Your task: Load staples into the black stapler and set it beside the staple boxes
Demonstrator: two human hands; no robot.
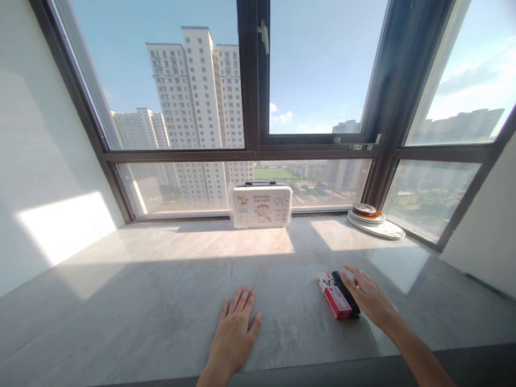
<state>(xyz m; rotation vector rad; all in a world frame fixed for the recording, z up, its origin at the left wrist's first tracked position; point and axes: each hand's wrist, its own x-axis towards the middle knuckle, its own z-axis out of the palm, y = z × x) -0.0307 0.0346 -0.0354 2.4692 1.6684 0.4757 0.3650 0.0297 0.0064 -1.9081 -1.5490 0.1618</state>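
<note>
My left hand (236, 328) lies flat on the grey marble sill, palm down, with its fingers stretched out and nothing in it. Over at the right, my right hand (370, 294) is beside a long black stapler (345, 293), its index finger extended and its thumb close to the stapler's top. Whether the thumb touches the stapler cannot be made out. Against the stapler's left side lies a small red and white box (335, 298) with printing on it. The other fingers of the right hand are partly hidden behind the hand itself.
A white case (263, 207) with cartoon prints and a dark handle stands upright against the window. Stacked plates and dishes (373, 226) sit in the far right corner. Dark window frames (181, 156) border the marble sill (141, 301), and white walls flank both sides.
</note>
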